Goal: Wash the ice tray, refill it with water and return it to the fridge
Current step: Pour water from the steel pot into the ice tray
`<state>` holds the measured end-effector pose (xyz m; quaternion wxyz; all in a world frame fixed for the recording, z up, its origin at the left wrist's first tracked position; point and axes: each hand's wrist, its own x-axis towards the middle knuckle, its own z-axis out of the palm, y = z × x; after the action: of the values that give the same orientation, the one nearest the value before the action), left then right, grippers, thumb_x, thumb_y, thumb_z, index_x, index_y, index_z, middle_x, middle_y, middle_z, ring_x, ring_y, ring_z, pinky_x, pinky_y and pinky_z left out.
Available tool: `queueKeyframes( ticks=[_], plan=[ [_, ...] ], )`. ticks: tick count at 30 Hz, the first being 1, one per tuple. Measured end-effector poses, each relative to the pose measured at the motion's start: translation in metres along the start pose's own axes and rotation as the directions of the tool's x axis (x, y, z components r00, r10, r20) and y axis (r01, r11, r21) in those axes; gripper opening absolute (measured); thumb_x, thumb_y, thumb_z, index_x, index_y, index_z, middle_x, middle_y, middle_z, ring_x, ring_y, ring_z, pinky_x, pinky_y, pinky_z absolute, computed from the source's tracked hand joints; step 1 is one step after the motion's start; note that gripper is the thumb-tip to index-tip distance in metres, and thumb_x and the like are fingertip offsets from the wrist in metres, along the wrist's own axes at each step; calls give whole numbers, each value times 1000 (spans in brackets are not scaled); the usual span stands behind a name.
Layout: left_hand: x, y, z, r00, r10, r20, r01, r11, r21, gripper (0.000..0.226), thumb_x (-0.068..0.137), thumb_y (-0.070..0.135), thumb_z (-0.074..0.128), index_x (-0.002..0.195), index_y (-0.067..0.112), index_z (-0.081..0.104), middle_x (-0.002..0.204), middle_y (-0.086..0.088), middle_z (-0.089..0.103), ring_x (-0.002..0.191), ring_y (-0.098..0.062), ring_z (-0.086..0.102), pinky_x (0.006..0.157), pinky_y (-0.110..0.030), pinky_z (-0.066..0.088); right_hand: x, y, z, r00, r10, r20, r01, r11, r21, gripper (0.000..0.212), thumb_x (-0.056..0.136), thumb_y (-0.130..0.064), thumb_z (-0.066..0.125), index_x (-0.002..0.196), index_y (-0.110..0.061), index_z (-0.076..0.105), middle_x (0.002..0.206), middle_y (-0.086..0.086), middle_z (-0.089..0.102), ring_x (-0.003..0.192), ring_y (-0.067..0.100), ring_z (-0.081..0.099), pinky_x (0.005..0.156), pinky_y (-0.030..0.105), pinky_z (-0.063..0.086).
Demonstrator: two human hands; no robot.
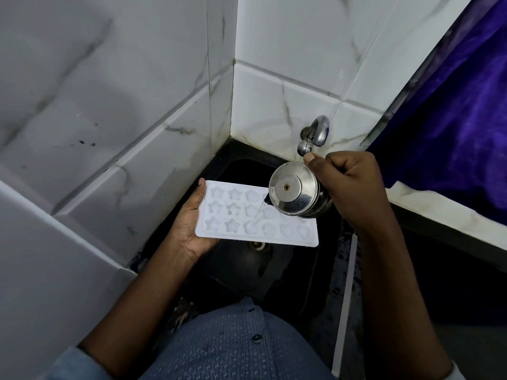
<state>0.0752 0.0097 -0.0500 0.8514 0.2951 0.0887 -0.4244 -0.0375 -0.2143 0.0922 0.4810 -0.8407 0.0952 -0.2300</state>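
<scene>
Refill step underway: right hand (354, 187) grips steel vessel (295, 194), tipped, pouring water into ice tray (255, 218). Left hand (192, 223) holds tray's 9 o'clock end, level over black sink (247, 157). Several cells look filled; fridge return left.

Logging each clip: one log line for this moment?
refill | left hand holds tray over sink | right hand tips jug, water entering tray
</scene>
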Motion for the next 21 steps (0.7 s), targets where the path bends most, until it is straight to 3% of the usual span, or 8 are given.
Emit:
queueKeyframes(
  ticks=[3, 12, 21],
  plan=[
    [-1, 2, 0, 1000, 0, -3, 0, 1000, -7, 70, 105, 63, 43, 144, 7, 60, 147, -23, 60, 133, -42, 61, 103, -63, 52, 3, -2, 2, 1000, -2, -1, 2, 1000, 0, 65, 99, -30, 71, 57, 1, 33, 55, 20, 28, 49, 18, 26, 53, 36, 29],
    [-1, 1, 0, 1000, 23, -13, -23, 1000, 10, 67, 105, 62, 44, 139, 8, 66, 144, -22, 64, 129, -39, 65, 100, -59, 57, 4, -4, 1, 1000, 4, -15, -5, 1000, -14, 66, 99, -32, 72, 59, 2, 32, 57, 23, 27, 50, 20, 26, 53, 34, 29],
    [3, 0, -8, 1000, 14, 28, -15, 999, 38, 78, 104, 64, 45, 157, 7, 46, 155, -23, 53, 144, -42, 51, 118, -62, 38, 3, -4, 5, 1000, -8, -10, 8, 1000, 21, 66, 100, -28, 71, 59, 7, 31, 56, 24, 27, 50, 22, 25, 53, 32, 28]
  ],
)
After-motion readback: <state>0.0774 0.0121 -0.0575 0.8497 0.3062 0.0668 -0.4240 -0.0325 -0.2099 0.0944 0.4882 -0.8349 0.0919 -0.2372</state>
